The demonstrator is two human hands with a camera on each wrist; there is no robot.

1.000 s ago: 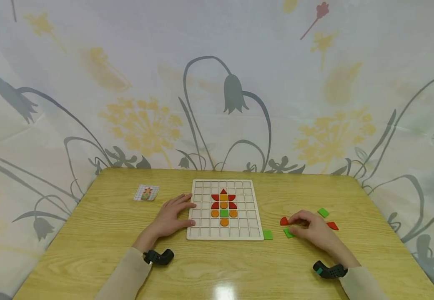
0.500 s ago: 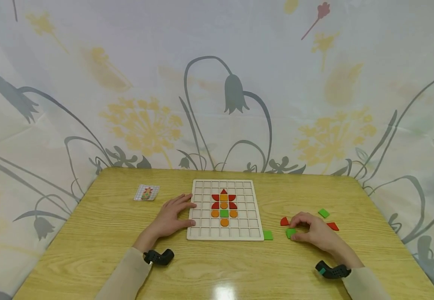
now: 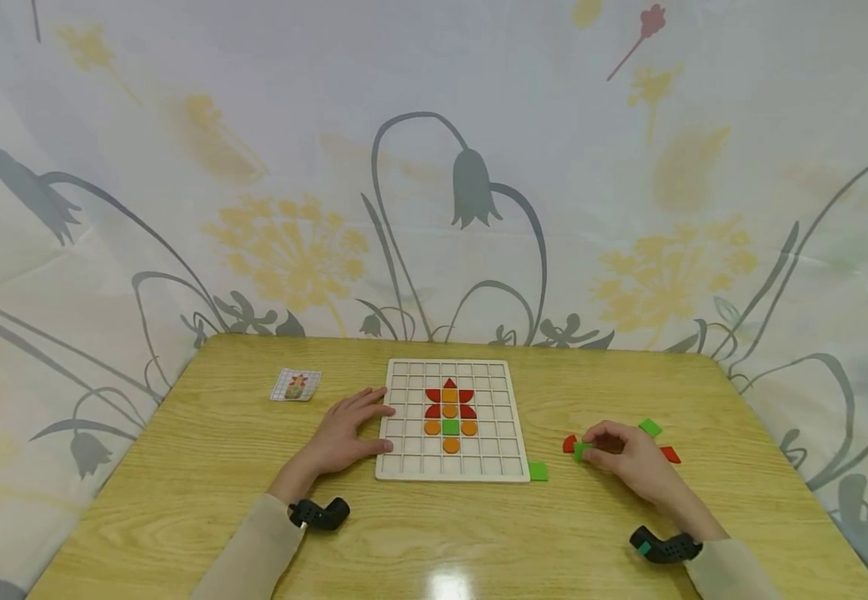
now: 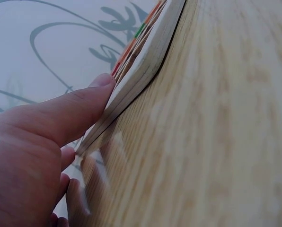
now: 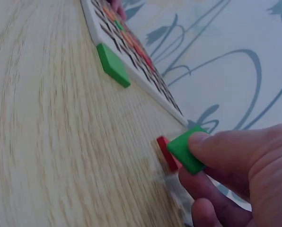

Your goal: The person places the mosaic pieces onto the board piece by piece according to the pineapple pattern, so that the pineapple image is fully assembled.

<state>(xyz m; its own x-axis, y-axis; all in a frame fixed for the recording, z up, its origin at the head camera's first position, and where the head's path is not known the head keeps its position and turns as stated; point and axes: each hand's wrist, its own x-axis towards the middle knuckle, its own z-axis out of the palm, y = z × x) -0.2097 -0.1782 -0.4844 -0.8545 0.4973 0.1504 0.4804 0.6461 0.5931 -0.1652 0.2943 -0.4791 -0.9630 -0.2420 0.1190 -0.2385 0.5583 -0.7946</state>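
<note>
Between thumb and fingers my right hand (image 3: pixel 632 462) pinches a green square tile (image 5: pixel 188 150), seen in the right wrist view just off the table. A red quarter-round tile (image 3: pixel 569 443) lies right beside it. My left hand (image 3: pixel 339 432) rests on the left edge of a white gridded board (image 3: pixel 411 465), its thumb and fingertips touching the rim with fingers spread. On the board, red, orange and green pieces form a flower-like pattern, with an orange round tile (image 3: pixel 452 446) lowest.
A green square tile (image 3: pixel 539 472) touches the board's lower right corner. Another green tile (image 3: pixel 649 427) and a red one (image 3: pixel 671 455) lie behind and beside the right hand. A small pattern card (image 3: pixel 295 385) lies at the back left of the wooden table (image 3: pixel 373 550).
My right hand has taken the green square tile in a pinch and lifted it slightly from the table. The left hand has stayed on the board's edge.
</note>
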